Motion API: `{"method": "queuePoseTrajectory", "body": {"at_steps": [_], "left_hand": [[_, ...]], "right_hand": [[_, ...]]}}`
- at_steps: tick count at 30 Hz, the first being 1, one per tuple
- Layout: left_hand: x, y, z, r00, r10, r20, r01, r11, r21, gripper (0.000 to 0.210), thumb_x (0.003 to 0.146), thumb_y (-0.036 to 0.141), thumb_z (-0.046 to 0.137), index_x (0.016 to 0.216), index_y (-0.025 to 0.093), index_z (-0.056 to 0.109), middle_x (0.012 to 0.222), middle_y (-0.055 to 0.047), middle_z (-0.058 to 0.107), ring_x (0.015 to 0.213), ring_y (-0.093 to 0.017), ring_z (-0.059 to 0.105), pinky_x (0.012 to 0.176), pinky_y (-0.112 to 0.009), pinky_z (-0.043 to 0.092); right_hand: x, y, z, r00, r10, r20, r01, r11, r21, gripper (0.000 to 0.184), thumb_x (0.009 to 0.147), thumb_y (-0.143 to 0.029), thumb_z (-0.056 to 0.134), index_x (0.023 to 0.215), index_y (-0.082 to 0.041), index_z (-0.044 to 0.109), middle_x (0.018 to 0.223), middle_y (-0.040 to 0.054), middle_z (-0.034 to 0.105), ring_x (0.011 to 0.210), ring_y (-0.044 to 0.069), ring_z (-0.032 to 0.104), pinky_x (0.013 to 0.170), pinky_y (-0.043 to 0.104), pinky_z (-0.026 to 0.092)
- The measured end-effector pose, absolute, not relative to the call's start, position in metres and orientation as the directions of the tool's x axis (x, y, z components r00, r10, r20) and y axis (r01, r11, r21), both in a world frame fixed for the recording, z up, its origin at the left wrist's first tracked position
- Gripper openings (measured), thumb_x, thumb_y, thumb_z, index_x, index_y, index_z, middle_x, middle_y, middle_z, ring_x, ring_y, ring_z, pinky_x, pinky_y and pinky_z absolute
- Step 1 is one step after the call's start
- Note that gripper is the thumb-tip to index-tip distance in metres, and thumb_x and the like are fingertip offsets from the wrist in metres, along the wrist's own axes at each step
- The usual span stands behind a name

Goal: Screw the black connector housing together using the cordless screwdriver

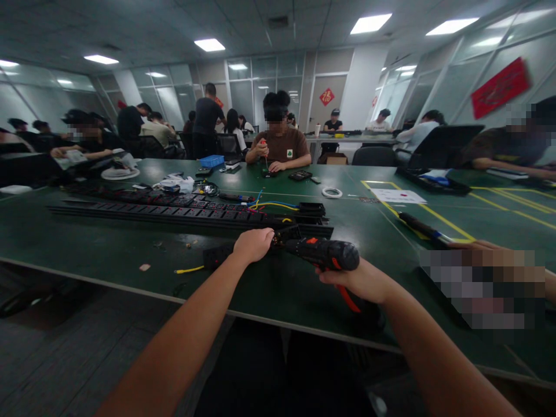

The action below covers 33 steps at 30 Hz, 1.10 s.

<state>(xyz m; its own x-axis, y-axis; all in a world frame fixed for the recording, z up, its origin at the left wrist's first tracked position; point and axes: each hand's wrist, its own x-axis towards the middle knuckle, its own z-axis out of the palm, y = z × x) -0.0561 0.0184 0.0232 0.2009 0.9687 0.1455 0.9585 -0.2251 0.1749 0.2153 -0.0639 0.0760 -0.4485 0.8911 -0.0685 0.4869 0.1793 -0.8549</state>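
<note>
My right hand (354,281) is wrapped round the grip of a black and orange power drill (324,253), its front end pointing left. At that end, a small black part (289,233) with brass-coloured bits lies close to my left hand (254,244). The left fingers are closed, and what they hold is hidden. Under and left of that hand sits a black block (217,256) with a short yellow wire (190,270) coming out. Just beyond both hands, a long black socket strip (182,215) lies across the green table (121,246).
Blue and yellow wires (271,204) lie behind the strip. A white ring-shaped roll (332,192) rests farther back. At right are another tool (423,229) and a neighbour's hand (490,250). Opposite, a person (282,145) works with a red-handled screwdriver (263,147).
</note>
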Motion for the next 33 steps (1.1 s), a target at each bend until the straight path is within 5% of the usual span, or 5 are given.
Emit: {"method": "queuePoseTrajectory", "body": {"at_steps": [33], "left_hand": [[-0.0591, 0.0226, 0.0200, 0.201, 0.967, 0.154, 0.953, -0.230, 0.196, 0.048, 0.105, 0.045, 0.025, 0.129, 0.033, 0.064, 0.120, -0.005, 0.073, 0.104, -0.026, 0.068, 0.085, -0.034, 0.046]], "right_hand": [[0.2143, -0.0613, 0.0744, -0.496, 0.867, -0.052, 0.517, 0.247, -0.819, 0.020, 0.070, -0.029, 0.072, 0.087, -0.019, 0.067, 0.082, -0.0001, 0.066, 0.081, 0.021, 0.060, 0.079, 0.034, 0.050]]}}
